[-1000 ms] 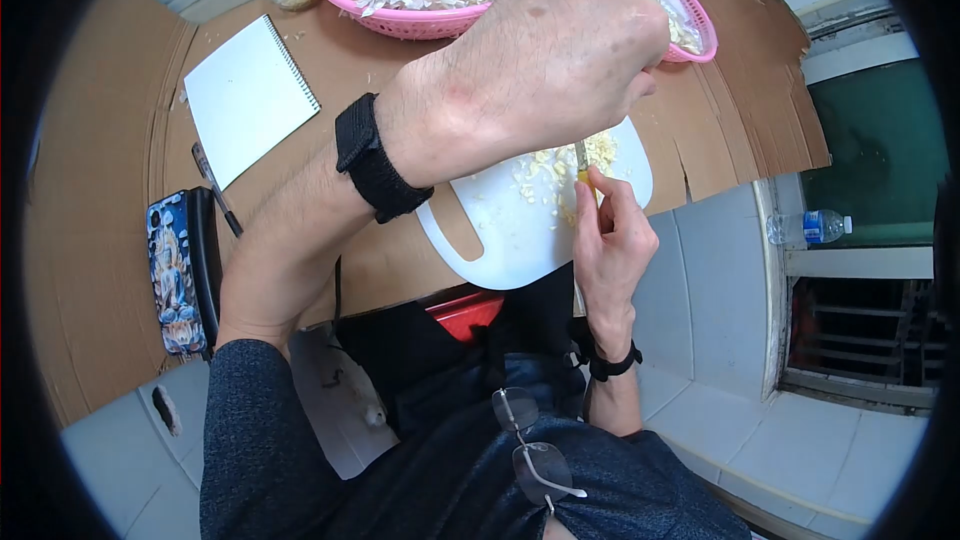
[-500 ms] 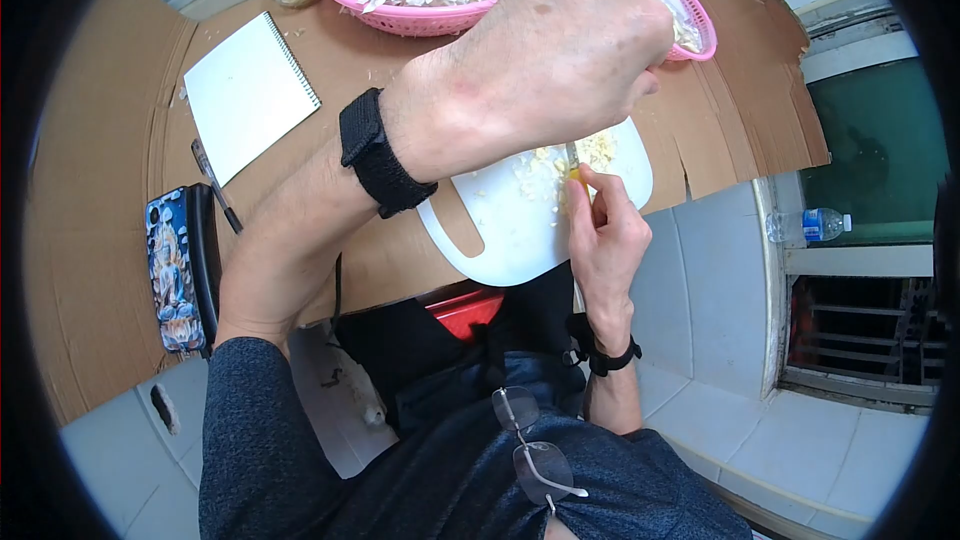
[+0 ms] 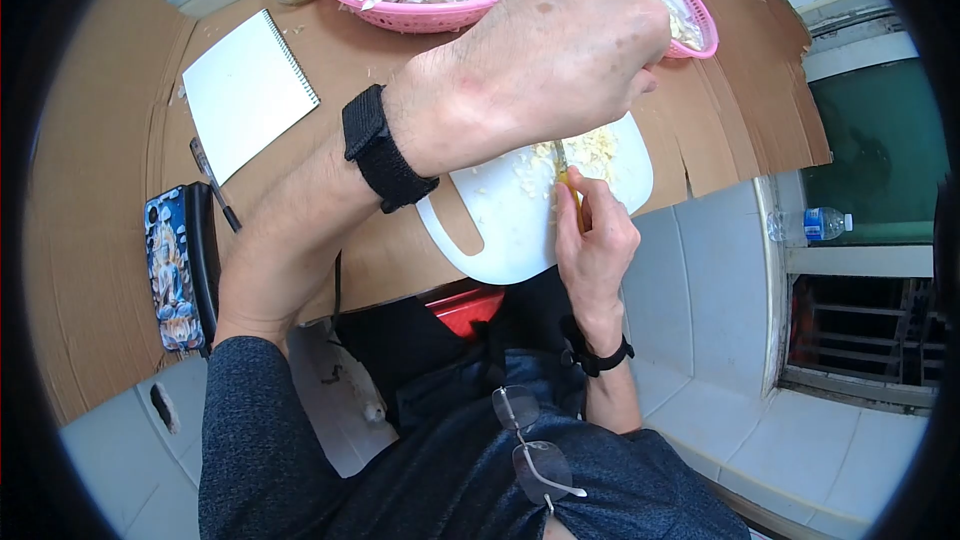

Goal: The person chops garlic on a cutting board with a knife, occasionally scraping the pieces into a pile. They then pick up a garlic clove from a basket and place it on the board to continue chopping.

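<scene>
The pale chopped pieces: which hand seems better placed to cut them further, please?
Probably the right hand: it grips the knife, blade among the pieces; no tool shows in the left hand.

The board [image 3: 515, 252] is white, the chopped bits [image 3: 597, 153] pale yellow, the knife handle [image 3: 577, 202] yellow, the larger basket [image 3: 420, 17] pink.

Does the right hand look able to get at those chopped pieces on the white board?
Probably yes: the right hand holds the yellow-handled knife right by the chopped pieces, with nothing visible between.
</scene>
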Tool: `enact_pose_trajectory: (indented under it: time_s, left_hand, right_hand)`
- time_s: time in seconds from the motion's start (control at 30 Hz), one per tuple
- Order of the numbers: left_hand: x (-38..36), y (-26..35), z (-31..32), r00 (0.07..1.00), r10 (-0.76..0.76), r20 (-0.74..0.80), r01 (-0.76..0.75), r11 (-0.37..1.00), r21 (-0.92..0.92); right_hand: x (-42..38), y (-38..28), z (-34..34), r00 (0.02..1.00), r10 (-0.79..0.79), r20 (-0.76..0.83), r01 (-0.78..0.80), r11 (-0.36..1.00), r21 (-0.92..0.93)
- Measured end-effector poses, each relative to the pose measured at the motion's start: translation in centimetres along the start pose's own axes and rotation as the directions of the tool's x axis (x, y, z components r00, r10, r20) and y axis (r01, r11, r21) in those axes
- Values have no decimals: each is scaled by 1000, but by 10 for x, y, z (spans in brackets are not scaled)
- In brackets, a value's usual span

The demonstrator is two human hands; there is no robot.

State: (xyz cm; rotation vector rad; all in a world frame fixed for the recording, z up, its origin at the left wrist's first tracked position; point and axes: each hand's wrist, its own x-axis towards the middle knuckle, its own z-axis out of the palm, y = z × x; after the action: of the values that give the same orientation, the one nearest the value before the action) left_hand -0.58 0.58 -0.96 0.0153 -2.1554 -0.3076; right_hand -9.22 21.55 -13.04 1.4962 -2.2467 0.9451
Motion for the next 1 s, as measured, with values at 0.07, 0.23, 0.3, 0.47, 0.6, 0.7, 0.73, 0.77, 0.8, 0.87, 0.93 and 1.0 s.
enact_pose_trajectory:
  time_s: [0.07, 0.23, 0.3, 0.47, 0.6, 0.7, 0.73, 0.77, 0.8, 0.87, 0.93, 1.0]
  left_hand:
    - [-1, 2, -1, 1000, -12, 12, 12, 1000, -3]
    - [5, 0, -13, 993, -38, 108, 42, 998, -36]
    - [6, -1, -16, 977, -67, 201, 83, 994, -72]
    - [5, -2, -13, 994, -17, 105, 26, 996, -87]
    - [6, -2, -10, 992, 0, 122, 12, 995, -100]
    - [4, -2, -10, 993, 9, 121, 2, 996, -93]
    - [3, -2, -10, 996, 20, 88, -15, 998, -60]
    - [3, -2, -9, 998, 32, 56, -30, 999, -28]
    - [3, -2, -9, 998, 30, 56, -29, 999, -28]
    - [4, -3, -10, 994, -21, 111, 35, 992, -120]
    - [3, -3, -10, 996, -15, 93, 27, 992, -122]
    - [4, -1, -12, 997, -8, 76, 18, 992, -127]
  right_hand:
    - [0, 0, 0, 1000, 9, 18, -9, 1000, -20]
    - [3, -4, -11, 998, 61, 15, -61, 998, 13]
    - [3, -6, -11, 998, 54, -13, -53, 998, 31]
    - [-4, 0, 0, 998, 46, 31, -46, 999, 6]
    - [-2, -1, -1, 1000, 15, 17, -16, 1000, 8]
    - [-4, -1, 0, 999, 25, 21, -25, 1000, -3]
    - [-4, -2, 0, 999, 36, 31, -36, 999, -12]
    - [-4, -2, -1, 998, 48, 42, -47, 999, -22]
    - [-3, -2, -3, 998, 47, 43, -47, 999, -21]
    - [-2, -3, -6, 996, 77, 50, -76, 997, -13]
    - [0, -5, -9, 998, 69, 13, -69, 998, 10]
    - [0, -5, -10, 998, 65, -25, -64, 998, 30]
